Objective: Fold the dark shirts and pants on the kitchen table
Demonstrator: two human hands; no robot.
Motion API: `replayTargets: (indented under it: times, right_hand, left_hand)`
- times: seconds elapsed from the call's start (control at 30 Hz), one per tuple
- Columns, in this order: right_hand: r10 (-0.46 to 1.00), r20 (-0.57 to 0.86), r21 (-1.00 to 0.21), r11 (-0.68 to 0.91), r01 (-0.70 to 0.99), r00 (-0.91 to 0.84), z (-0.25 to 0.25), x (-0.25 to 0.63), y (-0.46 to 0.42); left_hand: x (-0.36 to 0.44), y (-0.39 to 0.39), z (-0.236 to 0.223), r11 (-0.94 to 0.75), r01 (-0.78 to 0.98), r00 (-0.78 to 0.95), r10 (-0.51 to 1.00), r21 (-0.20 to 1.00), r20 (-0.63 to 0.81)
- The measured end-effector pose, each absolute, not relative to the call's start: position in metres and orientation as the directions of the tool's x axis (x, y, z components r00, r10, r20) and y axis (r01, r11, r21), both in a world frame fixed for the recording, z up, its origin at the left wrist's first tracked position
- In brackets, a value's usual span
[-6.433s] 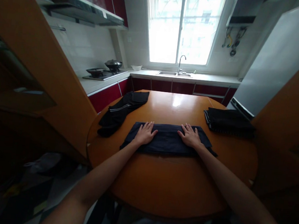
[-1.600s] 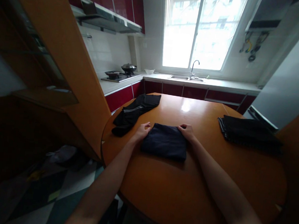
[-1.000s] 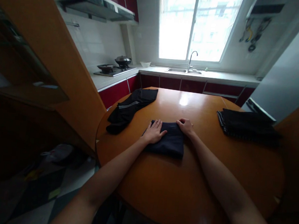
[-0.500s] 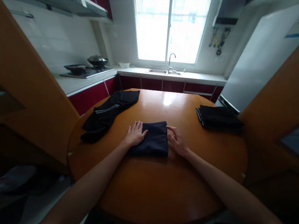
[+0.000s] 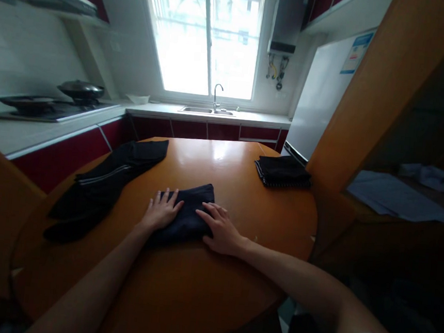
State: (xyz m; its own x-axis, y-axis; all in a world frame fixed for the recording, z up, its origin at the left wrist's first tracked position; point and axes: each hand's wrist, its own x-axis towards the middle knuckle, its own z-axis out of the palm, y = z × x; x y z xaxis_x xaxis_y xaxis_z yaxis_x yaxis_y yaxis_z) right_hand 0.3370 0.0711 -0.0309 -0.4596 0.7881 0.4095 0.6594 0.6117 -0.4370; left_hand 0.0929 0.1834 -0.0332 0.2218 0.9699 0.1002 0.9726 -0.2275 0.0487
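A dark blue garment (image 5: 191, 218), folded into a small flat rectangle, lies on the round wooden table (image 5: 180, 292) in front of me. My left hand (image 5: 161, 212) rests flat on its left part with the fingers spread. At the right edge of the garment is my right hand (image 5: 222, 233), its fingers apart and the fingertips over the cloth. Neither hand grips the fabric. Which kind of garment it is cannot be told from its folded shape.
Black clothing with pale stripes (image 5: 108, 177) lies loosely along the table's left side. A stack of folded black clothes (image 5: 283, 172) sits at the back right, near the fridge (image 5: 322, 92). Behind the table run a counter with a sink (image 5: 207, 111) and a stove (image 5: 56, 110).
The long folded garment has become a small rectangle. My left hand went from its edge to flat on top; my right hand moved from the upper right corner down the right edge. My view turned right.
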Motion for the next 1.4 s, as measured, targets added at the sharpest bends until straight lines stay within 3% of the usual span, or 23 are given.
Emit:
replayTargets:
  times: [0.27, 0.37, 0.5, 0.6, 0.67, 0.87, 1.03, 1.23, 1.4]
  right_hand:
    - [0.759, 0.361, -0.304, 0.645, 0.701, -0.542, -0.034, 0.344, 0.068]
    - [0.743, 0.338, -0.317, 0.668, 0.673, -0.578, -0.031, 0.349, 0.065]
    - [0.754, 0.403, -0.495, 0.657, 0.569, -0.519, -0.025, 0.351, 0.076]
    - [0.787, 0.484, -0.590, 0.616, 0.522, -0.382, -0.021, 0.345, 0.105]
    - [0.794, 0.490, -0.579, 0.606, 0.545, -0.361, -0.023, 0.336, 0.130]
    - [0.840, 0.418, -0.619, 0.542, 0.568, -0.345, -0.051, 0.322, 0.185]
    - [0.861, 0.404, -0.665, 0.508, 0.547, -0.308, -0.061, 0.336, 0.194]
    - [0.922, 0.336, -0.688, 0.378, 0.619, -0.190, -0.058, 0.348, 0.205]
    - [0.919, 0.393, -0.752, 0.326, 0.574, -0.007, -0.056, 0.355, 0.209]
  left_hand:
    - [0.094, 0.185, -0.035, -0.163, 0.984, 0.159, 0.985, 0.073, 0.061]
    - [0.097, 0.181, -0.030, -0.137, 0.987, 0.130, 0.987, 0.078, 0.099]
    - [0.115, 0.165, -0.021, -0.357, 0.931, 0.327, 0.910, 0.081, 0.253]
    - [0.136, 0.153, -0.022, -0.571, 0.798, 0.529, 0.817, 0.193, 0.232]
    - [0.146, 0.147, -0.026, -0.604, 0.759, 0.576, 0.797, 0.243, 0.181]
    - [0.143, 0.145, -0.032, -0.526, 0.823, 0.530, 0.847, 0.215, 0.044]
    - [0.120, 0.161, -0.028, -0.305, 0.938, 0.308, 0.951, 0.163, 0.003]
    - [0.087, 0.180, -0.031, -0.076, 0.971, 0.089, 0.995, 0.225, -0.048]
    - [0.091, 0.169, -0.023, -0.084, 0.985, 0.079, 0.996, 0.151, 0.035]
